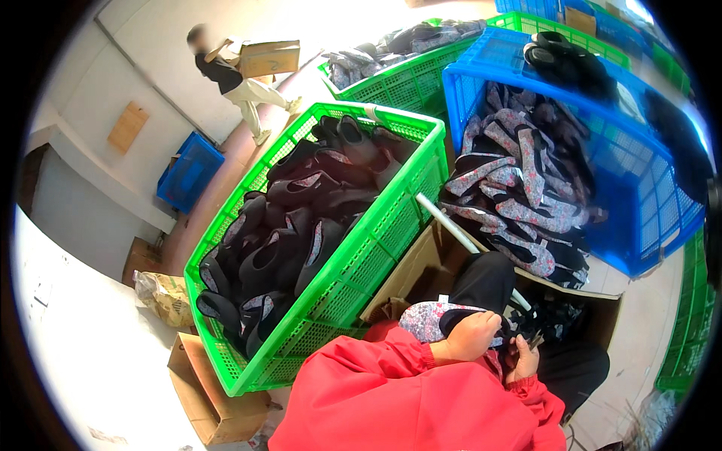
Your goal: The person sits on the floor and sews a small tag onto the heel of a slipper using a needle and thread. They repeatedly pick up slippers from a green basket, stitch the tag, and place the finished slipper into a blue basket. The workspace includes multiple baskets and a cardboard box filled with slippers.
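Observation:
Over my lap, my left hand (pixel 474 336) is closed on a slipper (pixel 423 319) with a grey-and-red patterned outside and a black opening. Close by on its right, my right hand (pixel 524 359) has its fingers closed round a small metal tool (pixel 535 340), which looks like thread snips. Most of that tool is hidden by the fingers. Between my knees and just beyond the hands stands an open cardboard box (pixel 600 307) holding dark items. A pale pole (pixel 451 223) slants across it.
To the left, a green crate (pixel 361 259) is heaped with black slippers (pixel 278 248). At the right, a tipped blue crate (pixel 632 188) spills patterned slippers (pixel 519 173). Another green crate (pixel 406 86) stands behind. A person (pixel 233 79) carries a cardboard box (pixel 269 58) at the far left.

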Demonstrator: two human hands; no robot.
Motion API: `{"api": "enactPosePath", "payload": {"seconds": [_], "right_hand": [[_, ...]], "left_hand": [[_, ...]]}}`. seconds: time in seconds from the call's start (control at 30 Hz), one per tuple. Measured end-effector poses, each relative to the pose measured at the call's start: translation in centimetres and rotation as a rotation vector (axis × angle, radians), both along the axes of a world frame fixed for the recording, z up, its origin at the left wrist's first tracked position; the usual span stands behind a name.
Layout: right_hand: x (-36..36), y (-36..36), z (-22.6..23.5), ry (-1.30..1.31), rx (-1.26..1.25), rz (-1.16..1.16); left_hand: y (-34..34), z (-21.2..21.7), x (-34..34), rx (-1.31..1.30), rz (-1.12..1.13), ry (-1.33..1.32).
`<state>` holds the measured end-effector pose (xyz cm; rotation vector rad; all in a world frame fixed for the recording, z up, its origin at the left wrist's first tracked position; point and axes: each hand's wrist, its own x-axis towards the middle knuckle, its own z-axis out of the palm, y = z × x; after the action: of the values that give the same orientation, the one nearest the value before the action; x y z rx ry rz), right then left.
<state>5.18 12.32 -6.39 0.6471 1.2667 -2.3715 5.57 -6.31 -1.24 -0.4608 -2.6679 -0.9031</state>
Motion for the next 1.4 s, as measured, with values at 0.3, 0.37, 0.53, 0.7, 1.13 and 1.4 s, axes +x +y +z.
{"api": "enactPosePath", "payload": {"seconds": [0.3,0.37,0.53,0.7,1.13,1.4], "right_hand": [[0.1,0.3,-0.1,-0.009,0.011,0.078],[0.0,0.4,-0.2,-0.011,0.005,0.095],[0.0,0.2,-2.2,0.029,0.039,0.044],[0.0,1.1,-1.6,-0.014,-0.008,0.111],[-1.2,4.9,-0.9,0.028,0.053,-0.021],[-2.1,6.3,5.6,0.248,0.269,-0.001]], "left_hand": [[-0.3,0.2,0.0,0.001,0.026,0.011],[-0.3,0.2,0.0,0.014,0.019,0.001],[-0.4,0.4,0.1,0.013,-0.003,0.012],[-0.4,0.0,0.3,0.002,0.025,-0.016],[0.2,0.5,0.2,0.18,0.068,0.031],[0.5,-0.1,0.3,0.235,0.124,-0.049]]}}
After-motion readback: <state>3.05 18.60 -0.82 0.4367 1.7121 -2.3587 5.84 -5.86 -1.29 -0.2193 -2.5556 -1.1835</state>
